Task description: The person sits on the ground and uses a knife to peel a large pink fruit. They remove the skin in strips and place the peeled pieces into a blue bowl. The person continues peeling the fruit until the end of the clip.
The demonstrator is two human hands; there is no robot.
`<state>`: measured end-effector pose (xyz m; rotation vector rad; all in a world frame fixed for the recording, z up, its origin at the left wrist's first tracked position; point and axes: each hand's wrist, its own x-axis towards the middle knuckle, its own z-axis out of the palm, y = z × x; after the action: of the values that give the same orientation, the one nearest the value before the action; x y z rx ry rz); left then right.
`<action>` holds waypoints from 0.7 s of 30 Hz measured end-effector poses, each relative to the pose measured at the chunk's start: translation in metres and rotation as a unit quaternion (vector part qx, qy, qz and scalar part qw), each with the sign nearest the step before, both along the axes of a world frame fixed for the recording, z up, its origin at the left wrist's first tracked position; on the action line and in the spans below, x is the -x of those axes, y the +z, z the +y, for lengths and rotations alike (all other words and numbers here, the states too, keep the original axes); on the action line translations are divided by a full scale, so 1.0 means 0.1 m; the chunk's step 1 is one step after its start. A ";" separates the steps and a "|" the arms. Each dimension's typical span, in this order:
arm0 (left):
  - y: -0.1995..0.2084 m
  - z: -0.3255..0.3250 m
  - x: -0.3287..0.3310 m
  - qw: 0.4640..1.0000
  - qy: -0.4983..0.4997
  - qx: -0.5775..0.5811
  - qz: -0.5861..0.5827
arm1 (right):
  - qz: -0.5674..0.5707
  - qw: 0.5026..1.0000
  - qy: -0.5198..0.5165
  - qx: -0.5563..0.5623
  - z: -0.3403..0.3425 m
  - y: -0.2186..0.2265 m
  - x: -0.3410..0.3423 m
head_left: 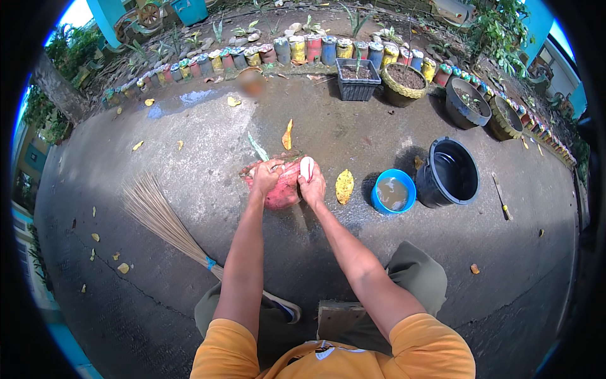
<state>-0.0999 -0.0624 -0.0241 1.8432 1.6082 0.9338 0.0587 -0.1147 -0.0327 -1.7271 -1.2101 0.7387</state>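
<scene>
In front of me on the wet concrete is a faded red, worn, pot-like object [282, 192]; I cannot make out its exact kind. My left hand [267, 177] is closed on its upper left part, fingers curled. My right hand [314, 188] is closed round a pale oval piece with a pinkish edge [307, 168], held at the object's right side; whether it is a brush or a loose piece is unclear. A pale green pointed leaf [257, 148] shows just behind the red object.
Right of my hands stand a blue basin [406, 183] of murky water and a black bucket [456, 170]. A yellow-handled tool [505, 205] lies farther right, a stick broom [165, 211] at left. Planters [358, 90] and painted bottles [313, 48] line the far edge.
</scene>
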 end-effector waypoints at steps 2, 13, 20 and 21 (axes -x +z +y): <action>0.00 0.02 0.00 0.999 0.004 0.030 0.014 | 0.028 0.999 0.013 0.008 -0.02 0.05 0.01; 0.09 0.00 -0.03 0.997 0.021 0.068 0.041 | 0.018 0.997 0.069 0.008 -0.03 -0.05 0.07; 0.00 0.01 0.03 0.999 0.023 0.035 0.022 | 0.007 0.996 0.087 0.030 -0.22 -0.04 0.20; -0.04 0.03 0.04 0.998 0.022 0.051 -0.003 | -0.055 0.992 0.103 -0.049 -0.27 -0.05 0.22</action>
<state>-0.1041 -0.0591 -0.0278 1.7413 1.6672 0.8571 0.0371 -0.1417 -0.0381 -1.5948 -1.4912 0.6988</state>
